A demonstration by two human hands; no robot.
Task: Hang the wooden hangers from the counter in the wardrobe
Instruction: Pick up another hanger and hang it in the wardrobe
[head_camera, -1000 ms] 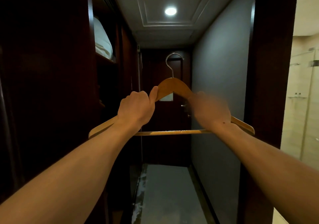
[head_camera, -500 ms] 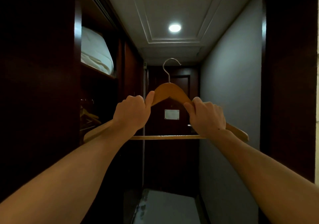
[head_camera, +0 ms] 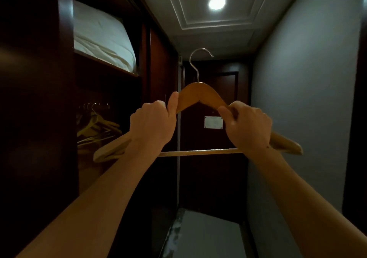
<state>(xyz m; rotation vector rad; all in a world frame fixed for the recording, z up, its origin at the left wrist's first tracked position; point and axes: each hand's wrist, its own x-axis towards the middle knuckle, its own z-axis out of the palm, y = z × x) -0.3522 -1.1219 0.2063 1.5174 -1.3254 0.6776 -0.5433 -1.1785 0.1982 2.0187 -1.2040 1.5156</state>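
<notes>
**Wooden hanger held up in both hands beside the open wardrobe**

Head view: A narrow, dim corridor runs ahead to a dark door (head_camera: 210,138) carrying a small pale plate (head_camera: 213,122). A round ceiling light (head_camera: 216,3) glows overhead and a plain grey wall (head_camera: 307,79) closes the right side. On the left stands the dark wooden wardrobe (head_camera: 65,79), its front open. White folded bedding (head_camera: 101,37) fills its upper shelf. Below, in the shadowed compartment, several hung hangers (head_camera: 97,126) dangle from hooks at the top; their number is hard to tell in the gloom. Nothing lies between the hands and the wardrobe opening.

The wooden hanger (head_camera: 198,95) is light brown, with curved shoulders, a straight crossbar along the bottom and a silver metal hook rising from the peak, the hook's open end turned to the right. It stands upright in mid-air, in front of the door and just right of the wardrobe's edge.

The left hand (head_camera: 153,126) is clenched around the left shoulder of the hanger, thumb pressed up along the wood near the peak. The right hand (head_camera: 248,126) grasps the right shoulder, fingers curled over the top. Both ends of the hanger stick out beyond the fists, the left tip reaching in front of the wardrobe's lower compartment.
</notes>
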